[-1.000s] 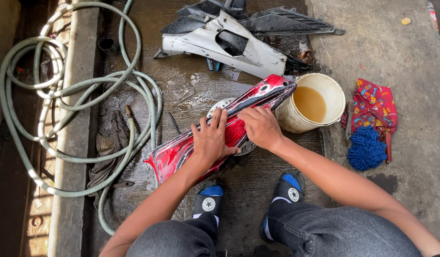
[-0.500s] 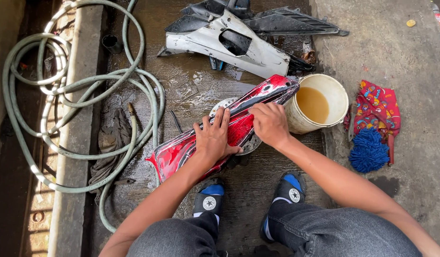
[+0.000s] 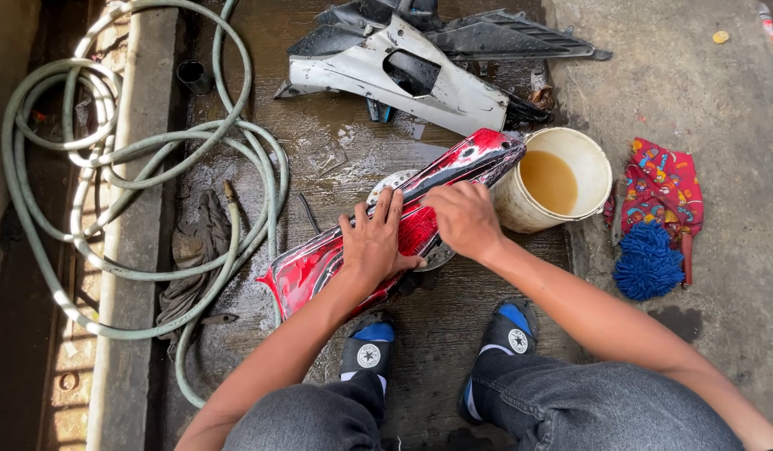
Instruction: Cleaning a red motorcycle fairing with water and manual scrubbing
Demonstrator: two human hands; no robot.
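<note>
Wet concrete floor (image 3: 453, 334) carries our work in the head view: we press our left hand (image 3: 372, 242) flat, fingers spread, on the red motorcycle fairing panel (image 3: 307, 269) to steady it, while our right hand (image 3: 464, 219), loosely curled (anything under it is hidden), rubs beside the bucket of murky water (image 3: 553, 179).

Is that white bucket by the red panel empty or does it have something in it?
Partly filled: the upright bucket holds murky brownish liquid, well below its rim.
</note>
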